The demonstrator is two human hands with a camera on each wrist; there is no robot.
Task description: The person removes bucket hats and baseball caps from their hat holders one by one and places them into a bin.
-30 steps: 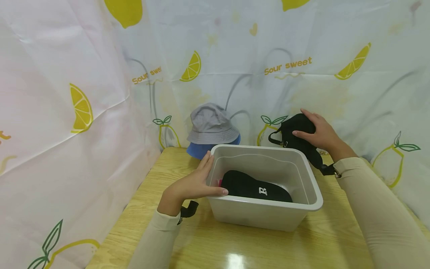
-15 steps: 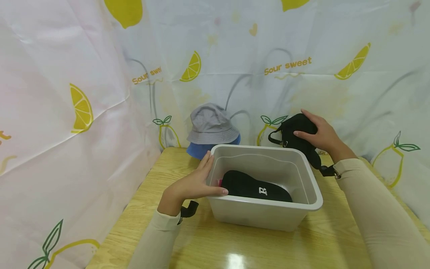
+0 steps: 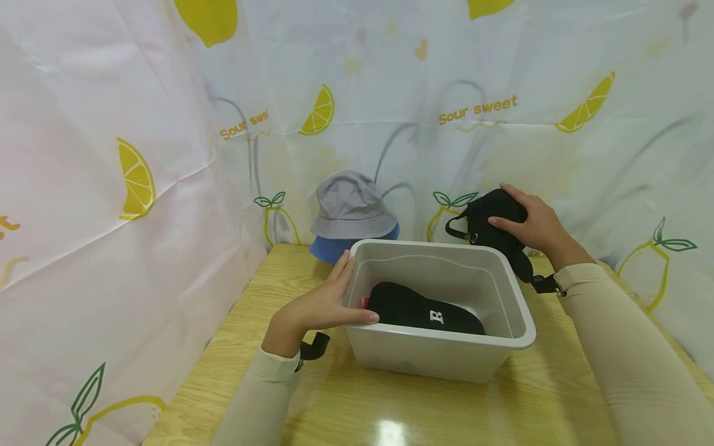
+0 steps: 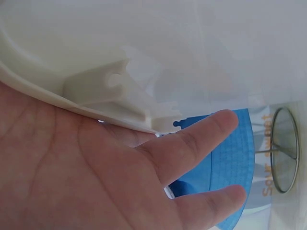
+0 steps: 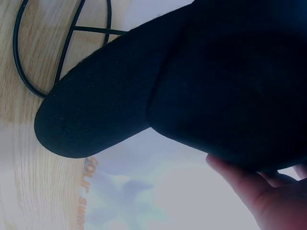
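Observation:
In the head view, my left hand (image 3: 320,303) rests at the left corner of a pale grey plastic bin (image 3: 424,358). Its thumb lies over the front rim; in the left wrist view the fingers (image 4: 192,143) stretch out straight beneath the edge. Inside the bin lies a black cap (image 3: 401,310) with a white letter R, and a bit of pink shows beside it. Behind the bin's right corner, my right hand (image 3: 535,224) grips the crown of another black cap (image 3: 493,217), thumb on the near side. Its brim points down, and a strap loop sticks out to the left.
A grey bucket hat (image 3: 351,204) sits over a blue one (image 3: 329,249) behind the bin's left corner. The right wrist view shows a black wire base (image 5: 91,29) on the wooden table (image 3: 334,409). A lemon-print cloth (image 3: 368,62) hangs close behind.
My right hand and the cap it grips have shifted very slightly to the right since one second ago. My left hand and the bin have stayed in place.

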